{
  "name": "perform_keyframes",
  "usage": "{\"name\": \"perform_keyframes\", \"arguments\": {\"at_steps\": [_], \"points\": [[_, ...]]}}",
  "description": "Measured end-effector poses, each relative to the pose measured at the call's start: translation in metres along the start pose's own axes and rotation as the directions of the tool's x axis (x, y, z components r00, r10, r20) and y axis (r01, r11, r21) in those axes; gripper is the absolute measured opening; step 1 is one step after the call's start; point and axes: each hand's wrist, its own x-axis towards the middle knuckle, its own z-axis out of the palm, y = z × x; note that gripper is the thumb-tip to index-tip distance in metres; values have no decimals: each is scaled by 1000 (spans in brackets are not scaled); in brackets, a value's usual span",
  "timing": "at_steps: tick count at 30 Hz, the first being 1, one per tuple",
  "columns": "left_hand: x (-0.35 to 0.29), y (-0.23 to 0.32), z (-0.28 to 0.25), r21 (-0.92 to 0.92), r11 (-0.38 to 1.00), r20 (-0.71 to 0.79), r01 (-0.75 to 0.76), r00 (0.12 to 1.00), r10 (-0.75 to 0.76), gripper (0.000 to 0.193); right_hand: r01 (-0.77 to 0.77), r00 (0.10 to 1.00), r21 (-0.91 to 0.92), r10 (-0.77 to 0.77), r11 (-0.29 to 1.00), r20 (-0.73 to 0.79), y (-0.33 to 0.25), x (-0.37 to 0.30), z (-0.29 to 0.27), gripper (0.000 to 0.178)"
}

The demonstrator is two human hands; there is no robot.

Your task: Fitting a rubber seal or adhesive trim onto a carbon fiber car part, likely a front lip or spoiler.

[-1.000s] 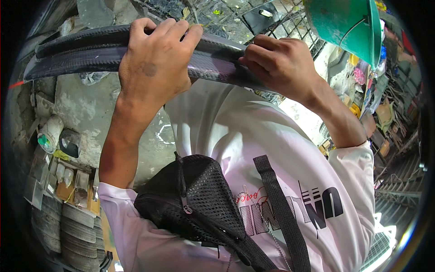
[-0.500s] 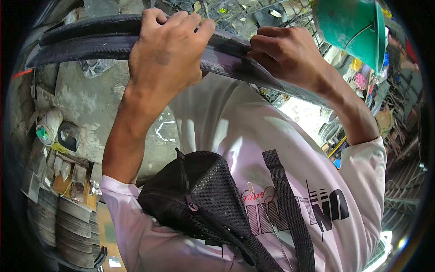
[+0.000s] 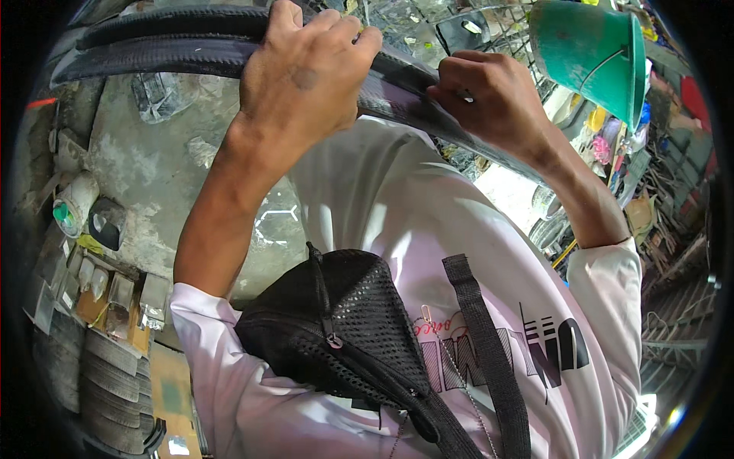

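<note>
Grip: both hands, left and right, apparently clasp the tyre's edge.

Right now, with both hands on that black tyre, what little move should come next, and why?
Probably slide the right hand a little further along the black tyre, away from the left hand. Both hands grip the same short stretch close together, while the long part running off to the left has no hand on it, so a wider grip would likely steady it.
</note>
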Motion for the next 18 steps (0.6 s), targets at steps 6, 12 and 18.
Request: {"name": "perform_keyframes", "arguments": {"at_steps": [6,12,18], "points": [[-2,-6,7,26,1000,0,-1,1000,1,56,-11,995,43,15,999,-94,3,-13,7,21],[1,-5,9,35,999,-8,-10,1000,11,57,31,991,-34,-35,999,-126,3,-14,7,16],[2,-5,6,53,999,54,1,999,-4,60,119,990,-171,-130,978,-57,-3,-9,2,15]]}}
